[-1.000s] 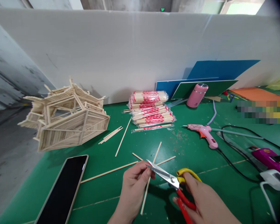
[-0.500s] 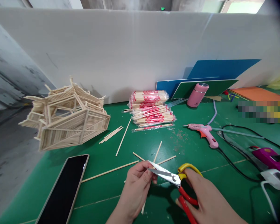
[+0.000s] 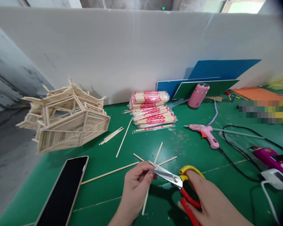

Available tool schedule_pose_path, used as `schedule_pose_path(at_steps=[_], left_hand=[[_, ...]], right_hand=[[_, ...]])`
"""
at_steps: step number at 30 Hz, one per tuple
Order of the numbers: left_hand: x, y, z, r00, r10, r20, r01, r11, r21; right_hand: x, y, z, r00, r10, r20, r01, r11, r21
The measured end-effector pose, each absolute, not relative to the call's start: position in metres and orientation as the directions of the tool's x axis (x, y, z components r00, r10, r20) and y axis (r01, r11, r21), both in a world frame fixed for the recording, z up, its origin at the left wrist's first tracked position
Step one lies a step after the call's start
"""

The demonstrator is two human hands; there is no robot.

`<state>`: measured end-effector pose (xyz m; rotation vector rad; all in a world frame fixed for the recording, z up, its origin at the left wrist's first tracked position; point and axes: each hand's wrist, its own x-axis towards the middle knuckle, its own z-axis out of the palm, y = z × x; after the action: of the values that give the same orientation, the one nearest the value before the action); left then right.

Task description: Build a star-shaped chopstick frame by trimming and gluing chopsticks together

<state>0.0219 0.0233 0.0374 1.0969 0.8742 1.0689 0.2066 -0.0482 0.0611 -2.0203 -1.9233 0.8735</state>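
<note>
My left hand point(image 3: 134, 185) is closed in a pinch on a thin wooden stick point(image 3: 146, 197) that runs down toward the table's front. My right hand point(image 3: 209, 204) grips a pair of scissors point(image 3: 176, 181) with one yellow and one red handle. The steel blades lie across the stick just beside my left fingertips. Several loose sticks point(image 3: 122, 168) lie on the green table point(image 3: 103, 194) around both hands.
A stick-built model house point(image 3: 66, 117) stands at the left edge. A black phone point(image 3: 63, 191) lies at front left. Wrapped chopstick bundles point(image 3: 153, 111), a pink bottle point(image 3: 198, 95), a pink glue gun point(image 3: 206, 133) with black cord and a purple tool point(image 3: 272, 160) lie behind and right.
The scissors' blades have closed in on the stick at my left fingertips. The stick has shifted slightly in my left hand. Both hands stay in about the same place.
</note>
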Motion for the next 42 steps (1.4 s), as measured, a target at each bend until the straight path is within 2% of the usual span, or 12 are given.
schedule_pose_path(at_steps=[4,13,26,42], left_hand=[[0.021,0.024,0.041,0.256,0.967,0.004,-0.151,0.036,0.988],[0.023,0.022,0.043,0.238,0.971,-0.009,-0.188,0.055,0.981],[0.02,0.025,0.045,0.293,0.948,0.125,-0.104,-0.099,0.99],[0.02,0.023,0.049,0.293,0.95,0.11,-0.072,-0.093,0.993]], right_hand=[[0.205,-0.048,0.062,-0.041,0.957,-0.287,0.824,-0.13,-0.551],[0.204,-0.05,0.058,-0.065,0.942,-0.328,0.81,-0.142,-0.569],[0.203,-0.05,0.056,-0.057,0.936,-0.347,0.838,-0.144,-0.527],[0.203,-0.054,0.041,-0.081,0.957,-0.279,0.872,-0.068,-0.485]])
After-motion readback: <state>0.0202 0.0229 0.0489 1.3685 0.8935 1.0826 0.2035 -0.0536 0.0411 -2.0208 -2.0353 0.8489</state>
